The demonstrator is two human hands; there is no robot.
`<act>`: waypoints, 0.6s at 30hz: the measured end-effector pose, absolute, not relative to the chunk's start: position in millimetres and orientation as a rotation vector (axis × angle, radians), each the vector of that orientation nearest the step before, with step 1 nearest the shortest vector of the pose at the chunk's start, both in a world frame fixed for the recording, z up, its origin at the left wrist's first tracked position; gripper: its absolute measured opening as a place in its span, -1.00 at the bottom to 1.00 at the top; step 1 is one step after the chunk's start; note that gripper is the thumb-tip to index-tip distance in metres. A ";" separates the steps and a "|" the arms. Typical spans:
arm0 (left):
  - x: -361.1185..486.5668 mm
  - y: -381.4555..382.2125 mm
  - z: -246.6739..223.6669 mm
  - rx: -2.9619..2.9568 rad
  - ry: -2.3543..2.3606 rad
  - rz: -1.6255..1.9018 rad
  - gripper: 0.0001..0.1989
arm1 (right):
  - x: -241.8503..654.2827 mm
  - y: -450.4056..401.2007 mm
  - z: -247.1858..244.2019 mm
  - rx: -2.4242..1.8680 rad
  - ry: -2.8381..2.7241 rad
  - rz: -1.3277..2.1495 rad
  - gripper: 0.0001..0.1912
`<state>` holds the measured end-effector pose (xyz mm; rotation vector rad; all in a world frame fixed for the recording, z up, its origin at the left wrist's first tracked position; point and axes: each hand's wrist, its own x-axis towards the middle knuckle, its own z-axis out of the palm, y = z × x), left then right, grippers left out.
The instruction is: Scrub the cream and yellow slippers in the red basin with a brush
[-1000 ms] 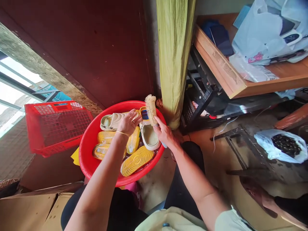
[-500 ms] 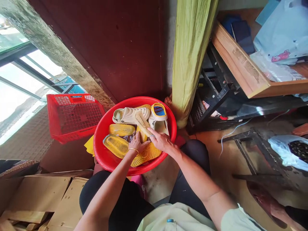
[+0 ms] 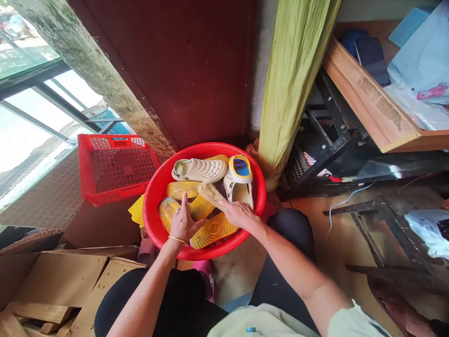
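My right hand [image 3: 241, 216] is wrapped round a beige scrubbing brush [image 3: 210, 194], held over the red basin [image 3: 152, 220]. My left hand [image 3: 183, 223] hovers at the basin's front left with thumb and fingers spread, nearest to the yellow soles. Several upturned yellow shoe soles [image 3: 214, 232] lie in the basin, one [image 3: 170, 210] partly behind my left hand. At the back rests a cream shoe [image 3: 199, 169] on its side. A white clog [image 3: 239, 182] with a yellow-edged blue patch leans at the right.
A red plastic crate [image 3: 119, 168] stands to the left, above cardboard boxes [image 3: 66, 278]. Behind the basin is a dark red door panel [image 3: 168, 70], with a yellow-green curtain [image 3: 294, 84] beside it. A wooden drawer [image 3: 372, 100] juts out at right.
My left hand has lifted off the soles and moved left, its fingers spreading. The brush stays in my right hand. The view has shifted slightly, so the basin appears further right.
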<state>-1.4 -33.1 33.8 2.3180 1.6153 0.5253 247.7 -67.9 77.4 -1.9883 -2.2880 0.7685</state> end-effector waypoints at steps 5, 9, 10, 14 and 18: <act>-17.5 -45.2 36.6 2.368 1.639 0.598 0.25 | 233.5 -66.3 84.0 -2.055 -2.315 0.838 -0.22; -25.3 -47.0 36.8 2.316 1.689 0.530 0.23 | 210.2 -90.8 85.0 -1.693 -2.446 0.892 -0.33; -26.7 -47.0 35.7 2.297 1.685 0.513 0.23 | 204.4 -98.5 83.4 -1.607 -2.457 0.895 -0.36; -31.7 -48.0 30.2 2.201 1.683 0.589 0.23 | 197.9 -103.8 74.4 -1.605 -2.452 0.863 -0.35; -38.2 -49.8 33.3 2.187 1.608 0.746 0.23 | 215.8 -71.8 67.4 -1.901 -2.365 0.844 -0.31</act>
